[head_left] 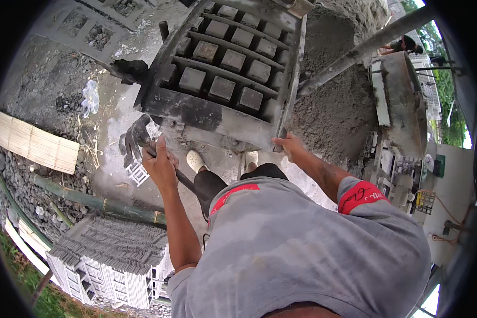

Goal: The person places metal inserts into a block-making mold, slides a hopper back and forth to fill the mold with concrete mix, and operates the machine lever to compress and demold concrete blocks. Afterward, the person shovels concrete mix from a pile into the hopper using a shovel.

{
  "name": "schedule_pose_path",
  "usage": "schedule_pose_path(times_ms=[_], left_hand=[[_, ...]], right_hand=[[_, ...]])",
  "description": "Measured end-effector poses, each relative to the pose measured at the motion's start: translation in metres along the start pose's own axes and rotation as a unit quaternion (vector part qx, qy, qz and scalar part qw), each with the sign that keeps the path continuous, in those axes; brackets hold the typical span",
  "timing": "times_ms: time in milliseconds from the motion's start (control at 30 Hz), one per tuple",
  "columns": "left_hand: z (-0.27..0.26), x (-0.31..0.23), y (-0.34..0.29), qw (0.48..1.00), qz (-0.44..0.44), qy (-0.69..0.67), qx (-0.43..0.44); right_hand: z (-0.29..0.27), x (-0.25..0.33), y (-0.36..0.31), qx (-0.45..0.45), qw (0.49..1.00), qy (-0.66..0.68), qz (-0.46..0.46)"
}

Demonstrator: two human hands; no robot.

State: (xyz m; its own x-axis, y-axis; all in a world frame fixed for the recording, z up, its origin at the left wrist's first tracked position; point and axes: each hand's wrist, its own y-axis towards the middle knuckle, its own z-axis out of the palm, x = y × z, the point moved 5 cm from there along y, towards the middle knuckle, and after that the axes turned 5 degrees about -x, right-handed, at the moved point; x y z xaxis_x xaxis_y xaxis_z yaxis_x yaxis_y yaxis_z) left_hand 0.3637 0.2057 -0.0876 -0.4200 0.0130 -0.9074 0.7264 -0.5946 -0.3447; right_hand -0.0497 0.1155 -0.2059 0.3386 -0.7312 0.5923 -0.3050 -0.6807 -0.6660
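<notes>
A large dark metal block mould [196, 108] stands before me, its rows of square grey cores [221, 88] divided by long slats. My left hand [162, 164] is closed round a dark bar [185, 182] with a thick, bent head [138, 132], just off the mould's near left corner. The bar's lower end runs beside my leg. At the near right corner, my right hand [291, 147] has its fingers curled on the mould's side rail [284, 123]. Part of that grip is hidden.
Grey sand mix [334, 106] is heaped right of the mould, with a slanting metal pipe [355, 53] above it. A rusty metal box [400, 100] stands farther right. At lower left are stacked grey slabs [114, 244], a green bamboo pole [106, 205] and a woven mat [34, 143].
</notes>
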Motion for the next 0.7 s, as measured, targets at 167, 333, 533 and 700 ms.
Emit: schedule_pose_path(times_ms=[167, 333, 533, 700], left_hand=[[-0.001, 0.003, 0.011, 0.995, -0.031, 0.095, -0.011], [0.051, 0.018, 0.024, 0.871, 0.135, 0.46, 0.111], [0.14, 0.079, 0.011, 0.805, 0.145, 0.491, 0.299], [0.161, 0.115, 0.004, 0.788, 0.231, 0.473, 0.319]], right_hand=[[0.007, 0.007, -0.004, 0.029, 0.997, 0.051, 0.045], [0.008, 0.015, -0.013, 0.045, 0.99, 0.108, 0.079], [0.004, 0.002, 0.001, 0.043, 0.975, 0.151, 0.16], [0.003, -0.004, 0.005, 0.098, 0.955, 0.236, 0.149]])
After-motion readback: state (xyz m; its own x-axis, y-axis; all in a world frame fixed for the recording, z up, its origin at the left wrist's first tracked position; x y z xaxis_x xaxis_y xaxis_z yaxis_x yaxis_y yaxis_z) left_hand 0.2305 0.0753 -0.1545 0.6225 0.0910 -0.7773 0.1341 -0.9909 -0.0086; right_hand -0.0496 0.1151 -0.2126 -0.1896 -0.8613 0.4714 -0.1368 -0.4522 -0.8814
